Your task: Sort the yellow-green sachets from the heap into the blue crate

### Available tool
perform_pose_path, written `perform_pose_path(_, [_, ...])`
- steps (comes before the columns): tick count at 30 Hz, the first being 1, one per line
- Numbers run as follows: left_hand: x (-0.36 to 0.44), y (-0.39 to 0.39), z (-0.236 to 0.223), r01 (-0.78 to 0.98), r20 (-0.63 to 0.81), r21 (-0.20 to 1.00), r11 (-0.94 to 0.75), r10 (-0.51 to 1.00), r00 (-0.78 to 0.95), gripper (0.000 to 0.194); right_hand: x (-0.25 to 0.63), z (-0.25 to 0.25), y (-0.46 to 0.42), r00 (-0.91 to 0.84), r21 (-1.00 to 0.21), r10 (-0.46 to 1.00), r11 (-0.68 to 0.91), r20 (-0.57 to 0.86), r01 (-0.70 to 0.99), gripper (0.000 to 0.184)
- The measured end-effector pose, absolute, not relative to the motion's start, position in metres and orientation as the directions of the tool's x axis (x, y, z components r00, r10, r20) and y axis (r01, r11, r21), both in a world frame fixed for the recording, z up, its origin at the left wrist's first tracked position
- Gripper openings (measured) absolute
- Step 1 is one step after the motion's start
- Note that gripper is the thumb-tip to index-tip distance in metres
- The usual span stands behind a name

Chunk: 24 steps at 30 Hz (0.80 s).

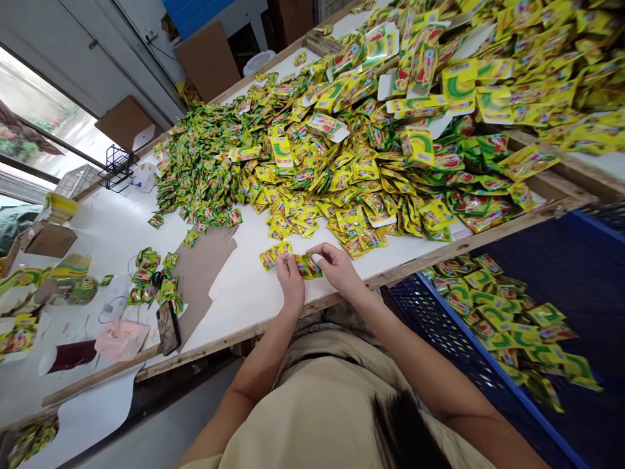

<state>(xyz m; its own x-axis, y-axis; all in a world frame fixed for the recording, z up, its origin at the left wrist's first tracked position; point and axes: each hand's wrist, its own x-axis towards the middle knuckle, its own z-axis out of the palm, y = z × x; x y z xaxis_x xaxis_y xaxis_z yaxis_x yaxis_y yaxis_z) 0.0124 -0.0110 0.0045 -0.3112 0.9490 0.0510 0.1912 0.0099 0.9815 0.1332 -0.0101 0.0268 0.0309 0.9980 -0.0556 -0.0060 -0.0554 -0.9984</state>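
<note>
Both hands, left point(291, 283) and right point(338, 267), are pinching a short strip of yellow and green packets point(307, 266) over the white bench point(254, 286), right beside the big pile point(312, 156).

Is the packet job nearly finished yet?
It doesn't look like it. Maybe the crated packets in the blue crate are done. The left hand and right hand hold a few small packets. The huge pile on the table looks left to do.

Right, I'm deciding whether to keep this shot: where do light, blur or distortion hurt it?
Head view: the window is nearly washed out; packets at upper right look dim and smeared; the wide lens seems to stretch things near the edges; left hand and right hand look clearer.
</note>
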Motion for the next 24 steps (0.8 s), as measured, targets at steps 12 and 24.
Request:
perform_pose_path(12, [0.024, -0.009, 0.008, 0.27, 0.108, 0.963, -0.017, 0.938, -0.329, 0.03, 0.115, 0.006, -0.012, 0.028, -0.978, 0.988, -0.146, -0.152, -0.147, 0.048])
perform_pose_path(24, [0.022, 0.157, 0.063, 0.369, 0.334, 0.89, -0.269, 0.934, -0.126, 0.039, 0.179, -0.013, 0.014, -0.059, -0.96, 0.997, -0.024, -0.042, 0.279, 0.015])
